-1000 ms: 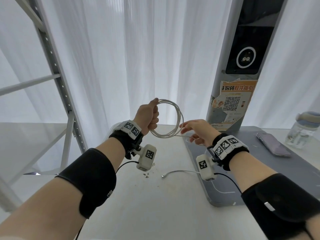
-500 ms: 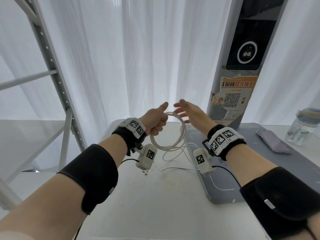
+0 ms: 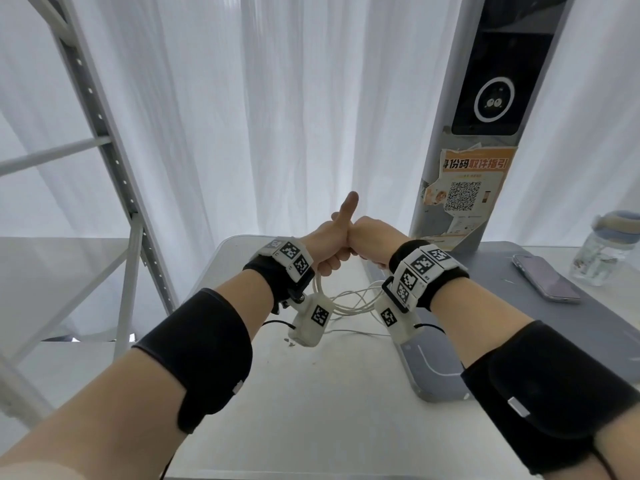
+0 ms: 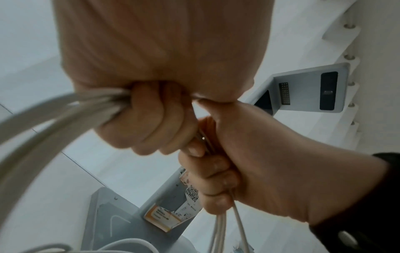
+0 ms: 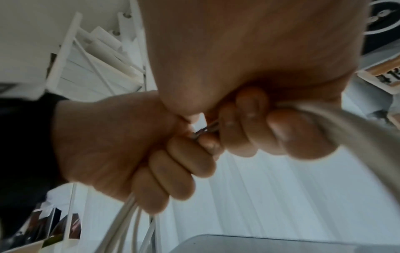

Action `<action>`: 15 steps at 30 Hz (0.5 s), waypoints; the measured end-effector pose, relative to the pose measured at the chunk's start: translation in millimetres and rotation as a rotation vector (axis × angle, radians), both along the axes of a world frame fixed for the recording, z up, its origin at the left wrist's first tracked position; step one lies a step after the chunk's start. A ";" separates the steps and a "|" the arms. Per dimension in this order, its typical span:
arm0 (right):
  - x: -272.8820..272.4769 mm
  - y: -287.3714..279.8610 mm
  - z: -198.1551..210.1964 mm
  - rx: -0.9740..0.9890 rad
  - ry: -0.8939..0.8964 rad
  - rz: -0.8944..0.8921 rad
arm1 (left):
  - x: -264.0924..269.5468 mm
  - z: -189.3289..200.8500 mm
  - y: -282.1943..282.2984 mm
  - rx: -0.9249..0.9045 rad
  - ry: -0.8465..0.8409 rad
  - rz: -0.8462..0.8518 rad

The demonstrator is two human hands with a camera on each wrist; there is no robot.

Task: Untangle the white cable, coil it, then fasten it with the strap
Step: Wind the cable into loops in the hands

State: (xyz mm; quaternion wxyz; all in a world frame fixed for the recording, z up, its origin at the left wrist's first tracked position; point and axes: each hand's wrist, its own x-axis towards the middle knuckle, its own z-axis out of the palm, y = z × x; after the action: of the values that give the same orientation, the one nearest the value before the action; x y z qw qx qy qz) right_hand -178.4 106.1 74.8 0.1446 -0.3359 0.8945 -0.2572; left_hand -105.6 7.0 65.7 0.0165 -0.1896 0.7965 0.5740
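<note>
Above the counter (image 3: 311, 393), the left hand (image 3: 332, 244) and right hand (image 3: 372, 242) both grip the mostly coiled white cable (image 3: 346, 303); a loose tail hangs, and no strap is visible.

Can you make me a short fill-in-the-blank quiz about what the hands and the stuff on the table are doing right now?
1. Both hands grip the coiled white ____ above the table.
2. The left hand has its ____ sticking straight up.
3. The phone lies flat on the grey ____.
4. The right hand is pressed against the ____ hand.

Missing words: cable; thumb; mat; left
</note>
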 end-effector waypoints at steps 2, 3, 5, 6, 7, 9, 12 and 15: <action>0.8 -2.1 -1.0 0.061 0.059 -0.004 | -2.0 -2.6 -2.4 0.014 -0.005 -0.001; 0.3 -3.4 -3.0 0.064 0.069 -0.010 | -2.7 -4.1 -3.8 0.024 0.000 -0.006; -1.7 -3.8 -7.3 0.016 0.052 -0.026 | -4.8 -7.4 -5.0 0.028 0.023 -0.001; -2.8 -3.2 -8.9 -0.026 0.029 -0.037 | -5.6 -8.6 -4.9 0.026 0.043 0.006; -3.4 -3.3 -10.5 -0.074 0.005 -0.049 | -5.5 -9.7 -5.3 0.030 0.067 0.013; -4.9 -3.5 -15.1 -0.173 -0.039 -0.070 | -4.4 -10.9 -6.8 0.042 0.109 0.017; -8.6 -4.6 -25.4 -0.270 -0.082 -0.105 | -6.2 -16.3 -9.7 0.039 0.151 0.034; -13.8 -8.0 -37.4 -0.367 -0.152 -0.151 | -10.4 -28.0 -13.7 -0.010 0.182 0.096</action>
State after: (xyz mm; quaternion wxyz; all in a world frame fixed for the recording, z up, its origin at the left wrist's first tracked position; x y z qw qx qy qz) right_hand -192.2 98.1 37.5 0.1286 -0.2681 0.8418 -0.4505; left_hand -116.0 -6.7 37.7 -0.0842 -0.1749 0.7874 0.5850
